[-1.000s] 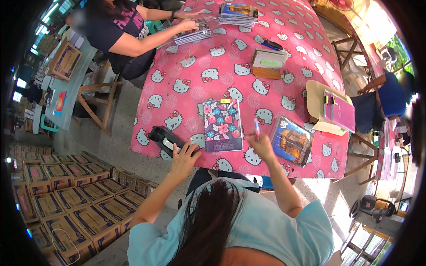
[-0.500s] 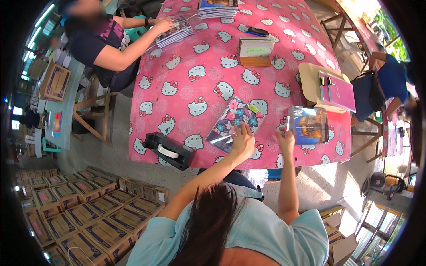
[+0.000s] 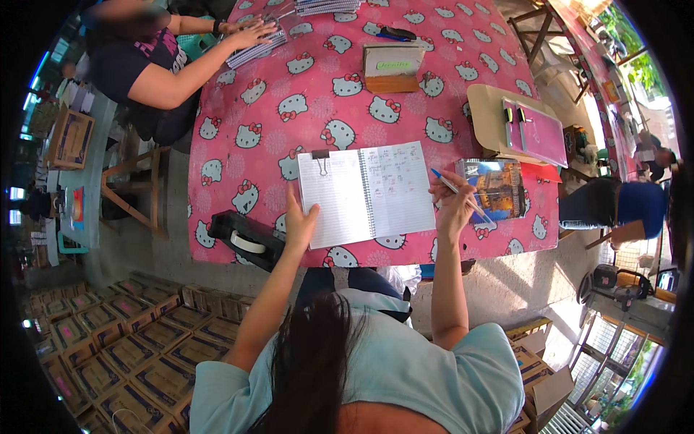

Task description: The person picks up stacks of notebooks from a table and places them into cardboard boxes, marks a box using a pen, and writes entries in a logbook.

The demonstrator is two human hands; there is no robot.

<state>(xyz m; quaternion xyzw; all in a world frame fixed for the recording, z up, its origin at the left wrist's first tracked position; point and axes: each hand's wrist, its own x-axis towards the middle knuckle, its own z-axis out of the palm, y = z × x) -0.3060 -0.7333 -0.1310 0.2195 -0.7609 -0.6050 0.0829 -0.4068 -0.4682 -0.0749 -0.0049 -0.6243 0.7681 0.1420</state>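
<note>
A spiral notebook (image 3: 397, 206) lies spread on the pink table in front of me, with handwriting on its right page and a black binder clip (image 3: 321, 165) at the top of its left page. My left hand (image 3: 301, 223) grips the notebook's left edge, thumb on the page and fingers mostly hidden. At the right edge, my right hand (image 3: 454, 208) is closed round a pen (image 3: 443, 180) with a blue end, slanting across the fingers. Just beyond that hand sits a picture-covered notebook stack (image 3: 499, 189).
A black tape dispenser (image 3: 246, 242) stands near the front left edge. Farther off are a small card holder (image 3: 392, 65), a tan tray (image 3: 491, 108) and a pink clipboard-like folder (image 3: 538, 137). Across the far left, a co-worker's hands (image 3: 249, 32) rest on notebooks. Stacked cartons (image 3: 137, 333) fill the floor at left.
The floral-covered notebook has been opened flat. My left hand has moved left from its cover to the left edge. The pen in my right hand now slants with its blue end up.
</note>
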